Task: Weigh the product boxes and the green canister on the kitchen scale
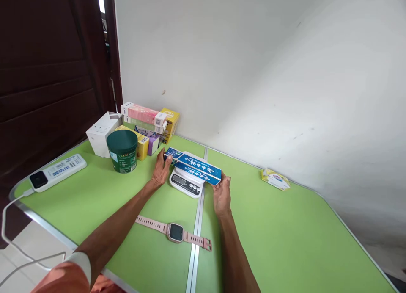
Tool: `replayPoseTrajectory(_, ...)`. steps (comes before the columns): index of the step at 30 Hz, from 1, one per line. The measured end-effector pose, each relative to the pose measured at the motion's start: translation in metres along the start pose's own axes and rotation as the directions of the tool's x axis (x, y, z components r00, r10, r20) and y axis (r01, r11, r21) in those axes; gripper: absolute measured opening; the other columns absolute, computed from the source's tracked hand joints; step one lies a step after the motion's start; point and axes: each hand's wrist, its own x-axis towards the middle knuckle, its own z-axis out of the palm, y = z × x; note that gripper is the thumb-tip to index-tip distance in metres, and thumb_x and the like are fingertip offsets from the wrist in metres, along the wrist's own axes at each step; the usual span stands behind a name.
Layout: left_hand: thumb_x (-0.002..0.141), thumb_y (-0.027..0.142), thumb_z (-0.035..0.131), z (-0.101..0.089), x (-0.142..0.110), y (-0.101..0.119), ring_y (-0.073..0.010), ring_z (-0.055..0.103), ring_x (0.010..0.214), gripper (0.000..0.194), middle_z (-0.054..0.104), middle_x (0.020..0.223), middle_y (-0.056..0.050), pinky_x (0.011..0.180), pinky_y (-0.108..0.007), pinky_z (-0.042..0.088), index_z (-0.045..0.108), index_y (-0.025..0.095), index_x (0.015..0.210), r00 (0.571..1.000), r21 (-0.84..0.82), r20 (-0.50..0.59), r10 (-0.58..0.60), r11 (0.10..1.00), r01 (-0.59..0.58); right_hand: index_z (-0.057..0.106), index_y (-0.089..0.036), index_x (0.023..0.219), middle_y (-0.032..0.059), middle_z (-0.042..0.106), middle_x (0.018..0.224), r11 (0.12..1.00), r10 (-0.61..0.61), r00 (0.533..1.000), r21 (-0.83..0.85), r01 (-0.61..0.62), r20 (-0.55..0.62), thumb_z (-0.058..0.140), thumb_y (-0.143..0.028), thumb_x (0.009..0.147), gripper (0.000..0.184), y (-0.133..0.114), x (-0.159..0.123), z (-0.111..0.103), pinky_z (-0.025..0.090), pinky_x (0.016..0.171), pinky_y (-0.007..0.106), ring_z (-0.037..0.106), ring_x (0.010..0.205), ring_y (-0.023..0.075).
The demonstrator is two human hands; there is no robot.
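Observation:
A long blue toothpaste box (198, 166) with white lettering lies across the top of a white digital scale (187, 186), or just above it; I cannot tell if it rests there. My left hand (161, 168) grips the box's left end, thumb in front. At the right end, my right hand (222, 194) has its fingers closed round the lower corner. The scale's dark display and round buttons show in front of the box, while its platform is mostly hidden. Nearer to me, a pink smartwatch (175, 232) lies flat with its strap stretched out.
Left of the scale stand a dark green tub (123, 151), a white box (103, 134), yellow boxes (142, 147) and stacked pink boxes (142, 114). A white device (58, 172) with a cable lies at the left edge. Near the wall sits a small yellow box (275, 179).

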Motion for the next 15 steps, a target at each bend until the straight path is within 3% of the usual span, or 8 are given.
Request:
replayPoseTrajectory(5, 0.108, 0.073, 0.045, -0.0045, 0.0015, -0.0005, -0.0329, 0.049, 0.160, 0.071, 0.059, 0.165, -0.018, 0.137, -0.050, 0.035, 0.060, 0.021, 0.153, 1.000, -0.005, 0.014, -0.015, 1.000, 0.015, 0.079, -0.032, 0.127, 0.0034, 0.083, 0.122, 0.998, -0.002, 1.000, 0.056, 0.002, -0.007, 0.063, -0.094, 0.085, 0.077, 0.0005, -0.0028, 0.0040, 0.050, 0.115, 0.050, 0.072, 0.127, 0.0301)
replayPoseTrajectory(15, 0.106, 0.076, 0.038, -0.0095, 0.0024, 0.0047, -0.0332, 0.061, 0.150, 0.075, 0.068, 0.152, -0.018, 0.131, -0.048, 0.045, 0.070, 0.020, 0.143, 0.999, 0.046, 0.020, 0.051, 0.998, -0.051, 0.075, -0.028, 0.139, 0.0086, 0.083, 0.126, 1.000, -0.015, 1.000, 0.019, 0.014, 0.027, 0.061, -0.095, 0.085, 0.087, -0.0066, -0.0041, 0.0038, 0.052, 0.112, 0.054, 0.073, 0.126, 0.0341)
